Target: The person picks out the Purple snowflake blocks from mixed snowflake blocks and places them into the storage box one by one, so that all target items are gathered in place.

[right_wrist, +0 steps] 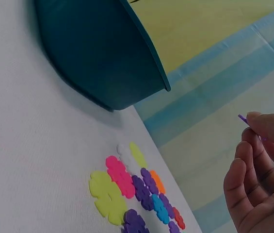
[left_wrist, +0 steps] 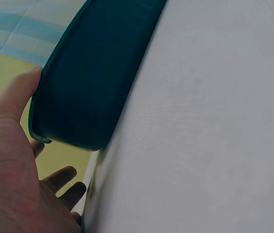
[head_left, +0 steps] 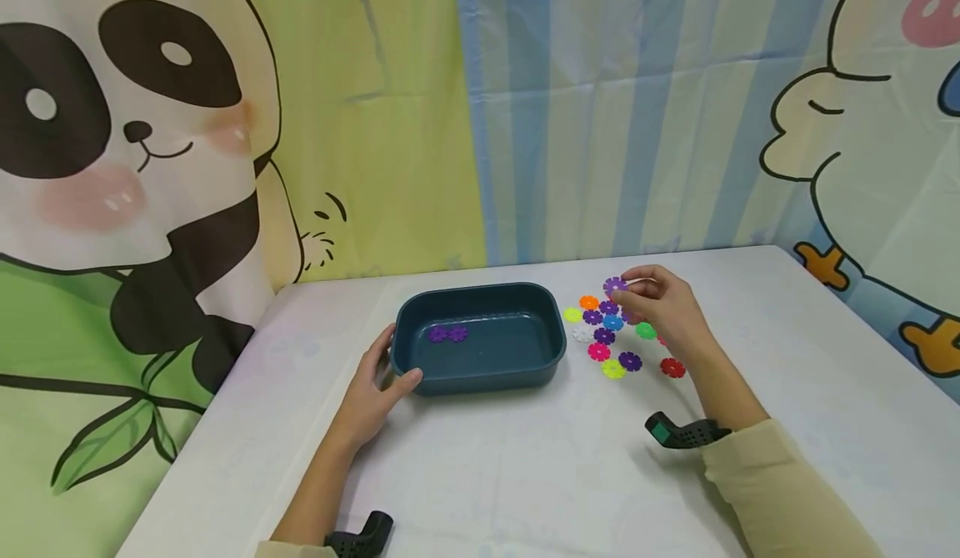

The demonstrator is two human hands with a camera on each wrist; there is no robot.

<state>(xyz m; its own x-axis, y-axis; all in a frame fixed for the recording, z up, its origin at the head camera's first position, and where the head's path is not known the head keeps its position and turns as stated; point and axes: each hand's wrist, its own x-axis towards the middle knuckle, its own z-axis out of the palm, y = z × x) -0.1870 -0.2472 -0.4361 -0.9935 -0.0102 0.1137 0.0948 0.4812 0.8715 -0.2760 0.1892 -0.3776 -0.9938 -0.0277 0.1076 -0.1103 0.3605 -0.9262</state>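
My left hand holds the left end of a dark teal plastic basin, thumb at the near corner of the rim and other fingers spread outside the wall. Two purple snowflake discs lie inside the basin, toward its left. To the right, my right hand pinches a purple snowflake disc between thumb and fingertip, raised above the loose discs. In the right wrist view this purple disc appears edge-on, partly covered by the thumb.
Loose snowflake discs in several colours lie right of the basin, among them a yellow one, a pink one and a red one. A white cloth covers the table. Behind it hangs a printed curtain.
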